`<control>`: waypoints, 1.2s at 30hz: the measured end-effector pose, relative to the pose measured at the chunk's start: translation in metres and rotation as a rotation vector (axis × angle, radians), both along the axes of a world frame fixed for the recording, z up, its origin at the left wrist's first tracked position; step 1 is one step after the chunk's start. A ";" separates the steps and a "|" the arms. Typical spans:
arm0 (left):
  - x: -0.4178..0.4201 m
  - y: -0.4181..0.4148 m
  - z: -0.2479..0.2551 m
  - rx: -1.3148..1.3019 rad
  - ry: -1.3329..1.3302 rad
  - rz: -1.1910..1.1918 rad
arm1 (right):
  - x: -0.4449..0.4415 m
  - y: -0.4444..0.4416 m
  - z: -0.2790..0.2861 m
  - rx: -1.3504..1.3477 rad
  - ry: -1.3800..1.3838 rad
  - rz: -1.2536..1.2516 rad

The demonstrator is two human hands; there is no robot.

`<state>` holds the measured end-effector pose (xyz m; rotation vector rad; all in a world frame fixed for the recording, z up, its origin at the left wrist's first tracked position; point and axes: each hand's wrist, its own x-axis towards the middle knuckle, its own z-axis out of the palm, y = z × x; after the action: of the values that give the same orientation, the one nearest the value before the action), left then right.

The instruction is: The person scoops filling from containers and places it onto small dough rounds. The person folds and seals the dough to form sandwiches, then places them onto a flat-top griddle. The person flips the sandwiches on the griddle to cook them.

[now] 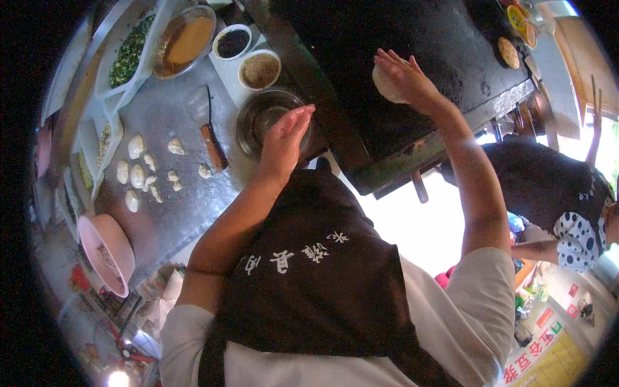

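My right hand (405,80) lies palm down, fingers stretched, over a round of pale dough (384,88) on the black griddle (338,29). My left hand (287,135) is raised above a round metal bowl (254,118) beside the griddle; its fingers are held together, and its palm is partly hidden. Left of that bowl, a scraper with a wooden handle (213,147) lies on the metal worktop (179,203). Several small dough pieces (137,176) are spread over the worktop. A browned flatbread (508,53) rests near the griddle's far right edge.
White bowls of black seeds (232,43) and pale seeds (259,70) stand beside the griddle. A bowl of brown paste (186,41), a tray of chopped greens (131,51) and a pink basin (107,254) line the left. Another person (541,181) in a dark apron is at the right.
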<state>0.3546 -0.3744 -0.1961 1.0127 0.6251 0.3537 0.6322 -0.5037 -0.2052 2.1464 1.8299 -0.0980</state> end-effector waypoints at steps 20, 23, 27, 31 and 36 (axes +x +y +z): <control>0.006 -0.005 -0.001 0.086 0.036 -0.061 | -0.048 -0.030 0.043 0.242 0.847 -0.374; 0.011 -0.010 0.000 0.088 0.013 -0.070 | -0.042 -0.028 0.022 0.407 0.474 -0.118; 0.010 -0.013 0.004 0.150 0.062 -0.108 | -0.032 -0.018 0.025 0.391 0.450 -0.107; 0.015 -0.017 0.003 0.186 0.076 -0.139 | -0.001 -0.013 0.007 0.252 0.376 -0.096; 0.024 -0.020 0.012 0.212 0.036 -0.154 | 0.003 -0.036 0.008 0.535 0.925 -0.296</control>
<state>0.3789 -0.3945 -0.1845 1.2649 0.5460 0.2701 0.6355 -0.5397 -0.1977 3.0785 2.1122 -0.8932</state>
